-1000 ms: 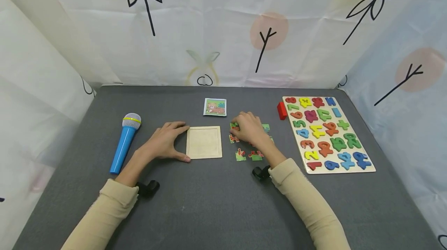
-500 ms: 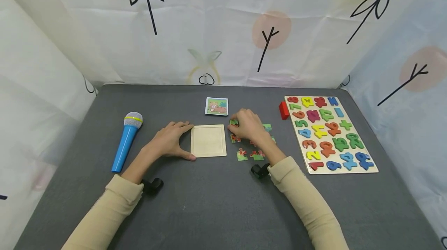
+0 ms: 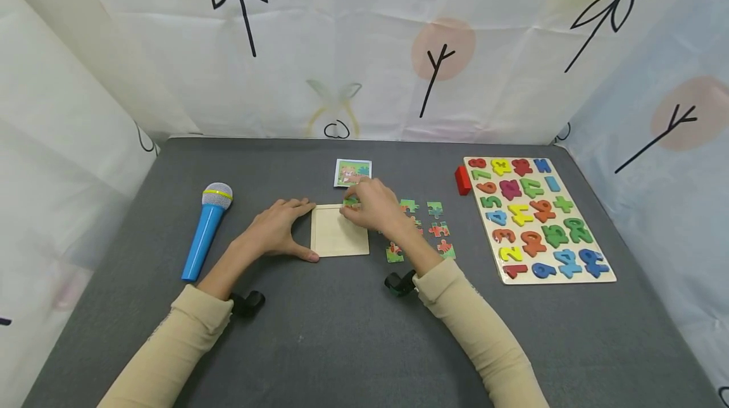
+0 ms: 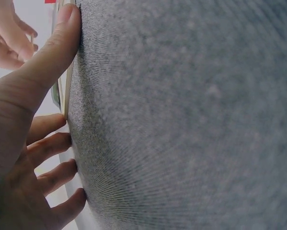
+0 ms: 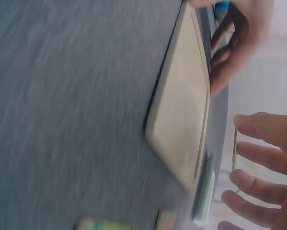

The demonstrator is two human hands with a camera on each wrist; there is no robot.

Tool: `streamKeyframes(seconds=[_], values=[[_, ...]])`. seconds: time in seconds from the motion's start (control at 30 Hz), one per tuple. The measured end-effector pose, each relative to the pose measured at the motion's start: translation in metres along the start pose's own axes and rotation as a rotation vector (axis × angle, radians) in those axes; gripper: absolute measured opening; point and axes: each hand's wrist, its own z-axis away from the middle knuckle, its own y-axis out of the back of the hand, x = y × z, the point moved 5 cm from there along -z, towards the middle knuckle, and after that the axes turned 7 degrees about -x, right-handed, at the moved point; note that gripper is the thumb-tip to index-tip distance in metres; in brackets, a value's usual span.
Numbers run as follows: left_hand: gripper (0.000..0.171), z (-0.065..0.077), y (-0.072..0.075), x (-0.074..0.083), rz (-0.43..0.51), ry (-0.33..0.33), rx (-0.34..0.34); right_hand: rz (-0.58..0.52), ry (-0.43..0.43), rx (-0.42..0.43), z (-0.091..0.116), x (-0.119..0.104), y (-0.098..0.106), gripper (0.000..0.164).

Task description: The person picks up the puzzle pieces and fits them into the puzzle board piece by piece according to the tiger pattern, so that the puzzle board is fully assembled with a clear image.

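Observation:
In the head view my left hand [image 3: 279, 228] spreads along the left side of a pale wooden puzzle frame [image 3: 336, 240]. Its thumb touches the near left corner and its index fingertip the far left corner, as the left wrist view also shows. My right hand [image 3: 373, 205] is over the frame's far right part, pinching a green puzzle piece [image 3: 351, 202]. From the right wrist the piece [image 5: 235, 148] appears edge-on between thumb and fingers, raised above the frame. Several loose puzzle pieces [image 3: 440, 229] lie right of the frame, some partly hidden by the right hand and forearm.
A picture card [image 3: 353, 173] lies behind the frame. On the left is a blue toy microphone [image 3: 204, 234]. A board of coloured numbers [image 3: 535, 224] lies at the right, with a red block [image 3: 463, 180] by its far left corner. A patterned cloth stands behind the grey table [image 3: 342, 345].
My right hand has picked up a puzzle piece from the group and moved it left over the frame. The left hand and frame shifted slightly right in view, then stayed in place.

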Motion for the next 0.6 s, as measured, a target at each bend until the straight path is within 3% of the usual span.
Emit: streamKeyframes(seconds=[0.27,0.6], values=[[0.114,0.002,0.0,0.0,0.014,-0.004,-0.007,0.023,0.015,-0.08,-0.007,-0.025,-0.017,0.029],[0.113,0.003,0.001,-0.001,0.026,-0.027,0.008,0.051,-0.006,-0.141,-0.018,-0.039,-0.036,0.032]])
